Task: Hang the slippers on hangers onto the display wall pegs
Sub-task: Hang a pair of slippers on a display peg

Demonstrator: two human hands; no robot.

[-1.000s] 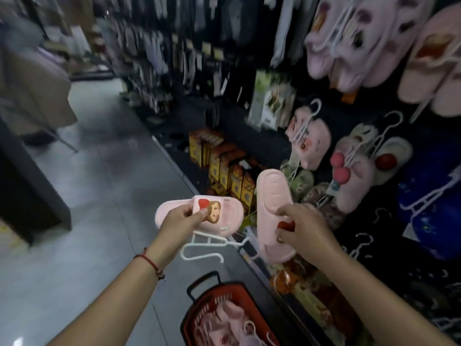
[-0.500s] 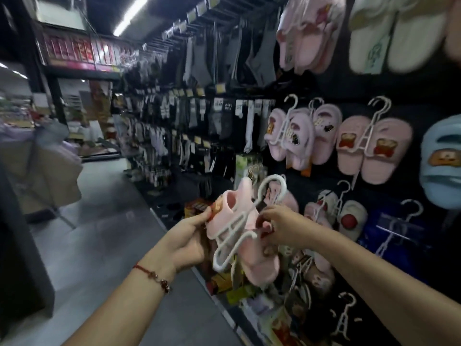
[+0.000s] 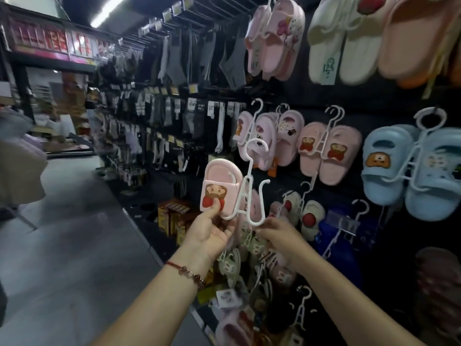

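Left hand [image 3: 212, 233] pinches the toe end of a pink slipper [image 3: 220, 187], thumb on its bear patch; slipper sits upright on the left arm of a white hanger [image 3: 252, 188]. Right hand [image 3: 279, 237] holds the hanger's bottom bend, right arm of the hanger bare. Hook points up, in front of the dark display wall [image 3: 389, 101], not on a peg. On the wall: pink pair [image 3: 329, 153] with the same bear, blue pair [image 3: 411, 171] further right. Socks [image 3: 174, 61] hang to the left.

A grey tiled floor [image 3: 74, 245] runs along dark shelving [image 3: 154, 101] under a ceiling strip light [image 3: 109, 8].
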